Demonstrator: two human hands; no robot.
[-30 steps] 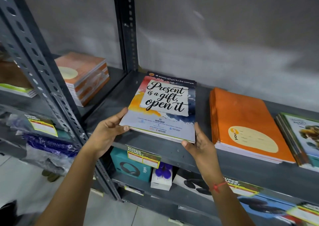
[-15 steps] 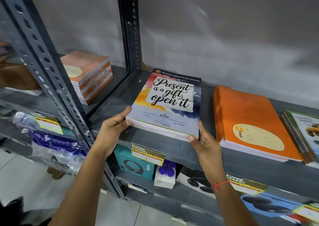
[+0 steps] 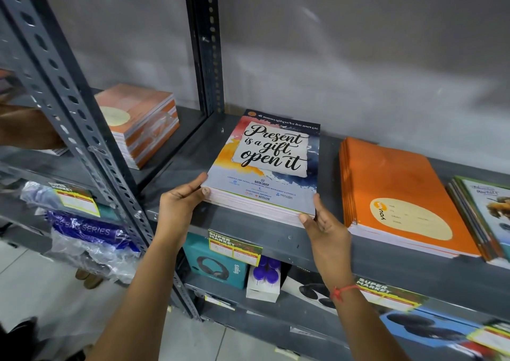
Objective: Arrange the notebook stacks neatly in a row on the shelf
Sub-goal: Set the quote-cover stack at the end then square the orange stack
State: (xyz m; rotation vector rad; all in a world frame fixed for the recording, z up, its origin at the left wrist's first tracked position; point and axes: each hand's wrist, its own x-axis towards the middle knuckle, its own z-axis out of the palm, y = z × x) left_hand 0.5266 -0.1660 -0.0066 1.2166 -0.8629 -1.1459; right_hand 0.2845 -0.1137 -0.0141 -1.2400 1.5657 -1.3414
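Note:
A stack of notebooks with a "Present is a gift, open it" cover point(image 3: 270, 153) lies flat on the grey metal shelf point(image 3: 276, 236). My left hand point(image 3: 179, 206) grips its near left corner, thumb on the front edge. My right hand point(image 3: 324, 225) presses against its near right corner. To the right lies an orange notebook stack point(image 3: 394, 184), a gap between the two. At the far right edge sits a green-bordered notebook stack point(image 3: 485, 211), partly cut off by the frame.
A slotted steel upright point(image 3: 77, 106) stands left of my left hand. Behind it, on the neighbouring shelf, sits a wrapped orange notebook pile point(image 3: 140, 123). Below are a teal headphone box point(image 3: 215, 266), a small white box point(image 3: 262, 280) and price labels point(image 3: 234, 246).
Both hands have pushed the "Present is a gift" stack further back on the shelf and squared it; the view has moved closer.

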